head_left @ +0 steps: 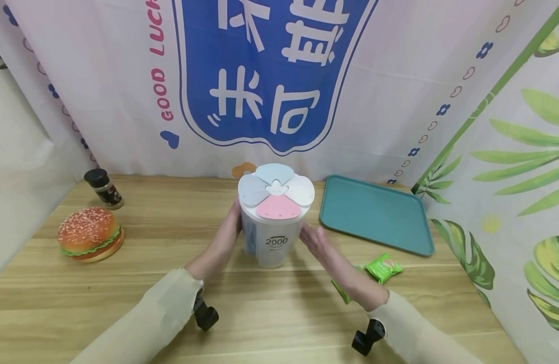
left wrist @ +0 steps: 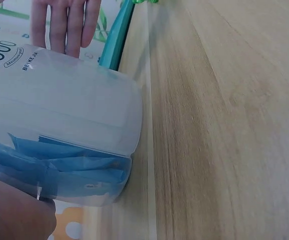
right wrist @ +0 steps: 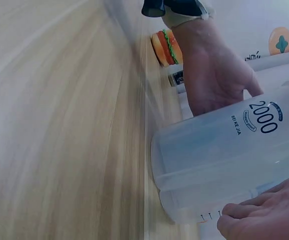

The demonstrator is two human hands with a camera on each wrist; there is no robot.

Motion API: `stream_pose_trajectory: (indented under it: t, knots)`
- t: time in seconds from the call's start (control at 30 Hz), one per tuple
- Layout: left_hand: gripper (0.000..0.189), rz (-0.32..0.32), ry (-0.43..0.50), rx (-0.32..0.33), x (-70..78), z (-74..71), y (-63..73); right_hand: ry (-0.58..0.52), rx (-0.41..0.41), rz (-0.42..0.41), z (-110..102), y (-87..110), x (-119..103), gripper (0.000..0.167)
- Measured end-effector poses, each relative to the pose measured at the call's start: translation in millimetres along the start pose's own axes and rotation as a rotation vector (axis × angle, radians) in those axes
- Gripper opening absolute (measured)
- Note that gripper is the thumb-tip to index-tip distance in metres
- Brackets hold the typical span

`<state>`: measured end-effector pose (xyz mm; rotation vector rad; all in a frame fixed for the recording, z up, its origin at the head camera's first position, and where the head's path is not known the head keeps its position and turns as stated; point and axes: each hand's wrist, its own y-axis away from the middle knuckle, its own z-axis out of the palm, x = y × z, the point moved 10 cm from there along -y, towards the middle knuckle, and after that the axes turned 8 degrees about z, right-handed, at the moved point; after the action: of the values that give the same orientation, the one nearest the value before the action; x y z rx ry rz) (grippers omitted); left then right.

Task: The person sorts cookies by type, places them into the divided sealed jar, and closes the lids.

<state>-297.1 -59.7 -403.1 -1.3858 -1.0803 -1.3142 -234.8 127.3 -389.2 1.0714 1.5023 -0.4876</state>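
Translucent white plastic is forming the walls of a tall, lobed canister (head_left: pixel 274 235), which is standing upright near the middle of the wood-grained tabletop (head_left: pixel 175 222), between both hands. Base is sitting on or very near the wood; contact isn't showing clearly.

Left hand (head_left: pixel 222 243) is lying along the canister's left side, fingers passing out of sight behind it; cannot tell how far they are curling. Right hand (head_left: pixel 330 260) is holding its fingers straight, palm facing the right side; whether it is touching, cannot tell.

Step in hand, as I'm judging it: steadying the canister from both sides. Doing this well is probably calling for palms set opposite at equal height, pressing lightly and evenly on the body rather than the lid. Smooth walls are likely inviting slips; lopsided pushing is risking a tilt.

Looks: round white lid (head_left: pixel 277 192) is carrying four petal-shaped panels, one pink, one pale blue, two whitish. Dark "2000" is marking the front, "BEI KE JIA" printed below. Small blue film packets (left wrist: pixel 74 167) are showing through the left-hand part.
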Motion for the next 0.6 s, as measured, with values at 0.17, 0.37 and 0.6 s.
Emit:
stream_pose_trajectory:
  t: [0.17, 0.37, 0.6]
  knots:
    - [0.081, 0.016, 0.004, -0.012, -0.3, 1.6, -0.8, 0.022, 0.010, -0.001, 2.3, 3.4, 0.4, 0.081]
    - [0.081, 0.032, 0.007, -0.016, 0.5, 3.4, -0.4, 0.033, 0.018, -0.001, 1.9, 4.8, 0.5, 0.081]
    - [0.081, 0.036, -0.005, -0.014, 0.7, 2.1, -0.2, 0.040, 0.051, 0.004, -2.2, 5.1, 2.2, 0.083]
